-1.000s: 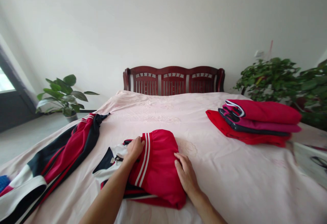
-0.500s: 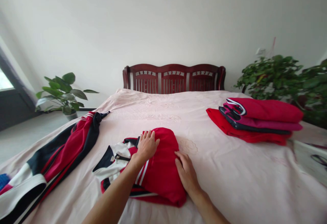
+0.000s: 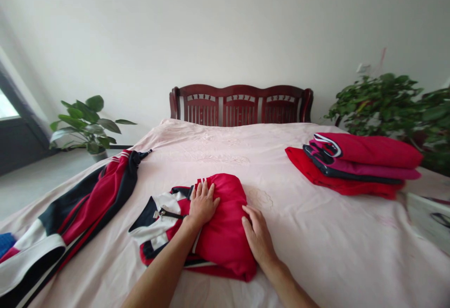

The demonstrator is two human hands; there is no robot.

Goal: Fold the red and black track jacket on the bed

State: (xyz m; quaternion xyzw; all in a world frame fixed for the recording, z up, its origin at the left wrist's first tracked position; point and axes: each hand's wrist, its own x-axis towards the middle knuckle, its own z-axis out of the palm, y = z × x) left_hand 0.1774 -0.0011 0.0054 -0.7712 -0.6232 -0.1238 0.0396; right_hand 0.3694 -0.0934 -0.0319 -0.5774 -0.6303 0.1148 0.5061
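A folded track jacket [image 3: 227, 233] lies on the bed in front of me, its red part on the right. Its white and navy collar with a zipper points left. Flat on top of the jacket rests my left hand [image 3: 204, 203], fingers spread. Along the jacket's right edge lies my right hand [image 3: 257, 233], fingers stretched out, the fingertips touching the red cloth. Further left, a second garment in red, navy and white [image 3: 94, 195] is spread lengthwise along the bed's edge.
A stack of folded red, magenta and navy clothes [image 3: 365, 158] sits at the right. Pink bedding [image 3: 316, 242] covers the bed, with a dark wooden headboard [image 3: 241, 104] behind. Leafy plants [image 3: 87, 120] stand at left and right [image 3: 379, 101]. Glasses [image 3: 441, 219] lie far right.
Both hands stay nearly in place on the jacket. The view has shifted slightly; the jacket's red part looks a little more pressed down and its front edge has moved slightly.
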